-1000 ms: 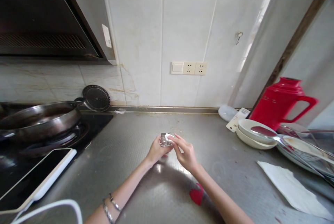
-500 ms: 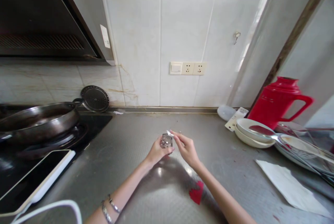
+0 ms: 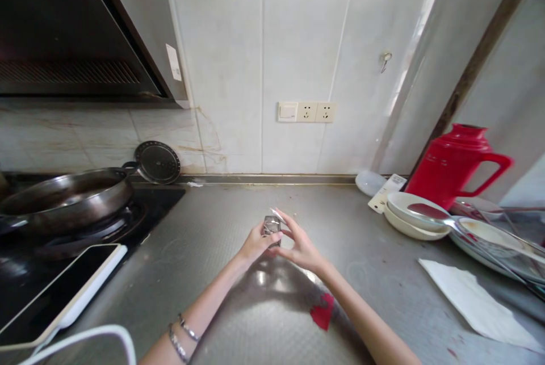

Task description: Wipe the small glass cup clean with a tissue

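A small, dark, see-through container (image 3: 271, 225) is held just above the middle of the steel counter. My left hand (image 3: 256, 241) is closed round its left side, with the thumb across the front. My right hand (image 3: 298, 240) is at its right side, thumb low and fingers touching or very near it. A small white piece (image 3: 276, 215) shows at the right fingertips, by the container's top edge; whether the fingers pinch it is unclear. Below the right forearm lies a red scrap (image 3: 322, 311) on the counter.
On the left are a pan (image 3: 68, 197) on the stove and a phone (image 3: 55, 291) with a white cable. At right stand a red flask (image 3: 447, 166), stacked bowls (image 3: 415, 226) and a plate with utensils, with a white paper (image 3: 477, 302) in front.
My right hand's thumb has moved down and left to the container's lower right, and its fingers have spread along the side. My left hand keeps hold, its thumb slightly higher.
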Demonstrator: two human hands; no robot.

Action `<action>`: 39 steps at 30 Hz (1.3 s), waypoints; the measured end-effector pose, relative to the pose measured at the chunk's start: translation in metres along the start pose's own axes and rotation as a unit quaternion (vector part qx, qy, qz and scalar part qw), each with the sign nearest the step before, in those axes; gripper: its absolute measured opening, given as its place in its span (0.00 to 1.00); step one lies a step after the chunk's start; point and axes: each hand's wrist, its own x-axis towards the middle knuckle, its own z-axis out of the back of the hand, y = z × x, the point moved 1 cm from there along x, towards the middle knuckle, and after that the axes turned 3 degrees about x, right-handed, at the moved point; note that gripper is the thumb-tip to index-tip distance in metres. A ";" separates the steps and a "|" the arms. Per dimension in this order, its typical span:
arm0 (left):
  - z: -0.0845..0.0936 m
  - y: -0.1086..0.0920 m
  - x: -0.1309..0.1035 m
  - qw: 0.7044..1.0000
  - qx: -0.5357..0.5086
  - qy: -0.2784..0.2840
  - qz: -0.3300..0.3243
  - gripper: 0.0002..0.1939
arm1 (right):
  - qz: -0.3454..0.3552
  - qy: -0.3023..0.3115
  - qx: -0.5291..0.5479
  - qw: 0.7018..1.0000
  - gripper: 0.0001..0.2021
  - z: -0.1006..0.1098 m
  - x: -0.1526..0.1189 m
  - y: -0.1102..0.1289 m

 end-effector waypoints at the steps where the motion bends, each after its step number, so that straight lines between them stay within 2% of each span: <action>1: -0.001 0.001 0.000 1.000 -0.003 0.010 0.003 0.26 | -0.010 -0.005 0.017 1.000 0.42 0.000 0.000 -0.001; 4: 0.002 0.003 0.000 0.999 -0.014 0.038 -0.004 0.34 | -0.039 -0.021 0.065 0.997 0.39 -0.001 0.002 0.001; 9: 0.015 0.012 0.004 0.992 -0.001 0.128 -0.006 0.61 | -0.108 -0.074 0.160 0.978 0.33 -0.002 0.006 0.005; 11: 0.018 0.016 0.006 0.989 0.017 0.136 -0.045 0.65 | -0.144 -0.088 0.182 0.969 0.32 -0.003 0.007 0.007; 14: 0.017 0.020 0.007 0.986 0.056 0.116 -0.102 0.65 | -0.170 -0.090 0.182 0.964 0.31 -0.004 0.008 0.009; 20: 0.008 0.019 0.004 0.983 0.111 0.045 -0.136 0.50 | -0.170 -0.063 0.149 0.972 0.30 -0.006 0.007 0.014; 22: 0.007 0.019 0.003 0.984 0.115 0.027 -0.133 0.51 | -0.165 -0.043 0.099 0.980 0.29 -0.005 0.006 0.015; 25: 0.006 0.020 0.003 0.984 0.133 -0.001 -0.115 0.54 | -0.135 -0.034 -0.046 0.989 0.29 -0.002 0.003 0.014; 28: 0.005 0.018 0.001 0.984 0.136 -0.004 -0.113 0.53 | -0.071 -0.032 -0.155 0.985 0.31 0.000 0.001 0.013; 34: 0.002 0.013 0.000 0.985 0.116 -0.007 -0.124 0.49 | 0.089 0.001 -0.235 0.968 0.30 0.003 0.000 0.023; 39: -0.002 0.010 -0.002 0.979 0.129 -0.020 -0.154 0.43 | 0.171 0.026 -0.258 0.951 0.28 0.002 0.000 0.030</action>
